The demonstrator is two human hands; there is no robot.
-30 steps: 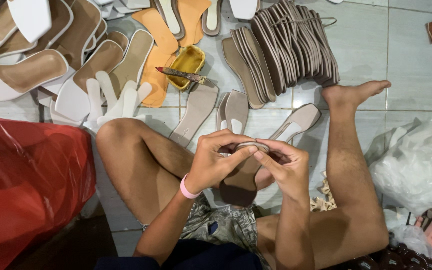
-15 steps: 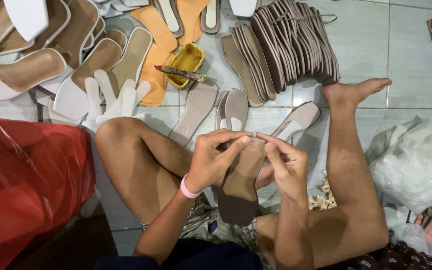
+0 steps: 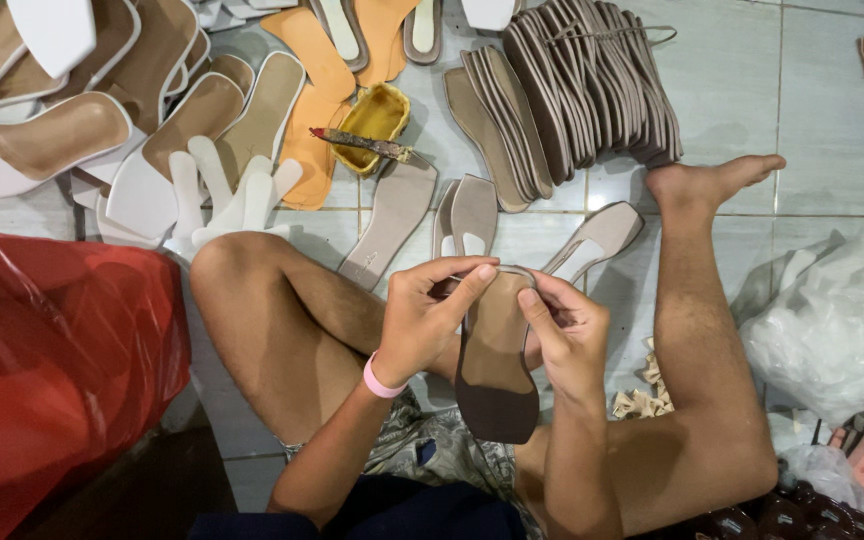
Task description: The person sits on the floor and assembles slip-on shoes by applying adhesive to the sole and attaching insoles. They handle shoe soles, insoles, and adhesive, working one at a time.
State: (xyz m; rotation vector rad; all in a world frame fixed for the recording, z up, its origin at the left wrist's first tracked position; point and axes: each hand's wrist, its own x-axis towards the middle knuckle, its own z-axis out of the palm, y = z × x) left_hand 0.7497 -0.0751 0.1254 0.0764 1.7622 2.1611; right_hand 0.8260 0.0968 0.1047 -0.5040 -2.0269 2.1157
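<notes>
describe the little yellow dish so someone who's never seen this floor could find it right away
Start at the big fanned stack of grey soles at the top of the tiled floor. Just left of it, beside flat orange soles, sits the small yellow dish. It alone is a bowl, with a stained brush laid across it.

a sandal sole (image 3: 495, 370) sits between the left hand (image 3: 422, 320) and right hand (image 3: 567, 335); beyond it lies a glue tray (image 3: 370, 125), with stacked soles (image 3: 592, 90) to its right.
</notes>
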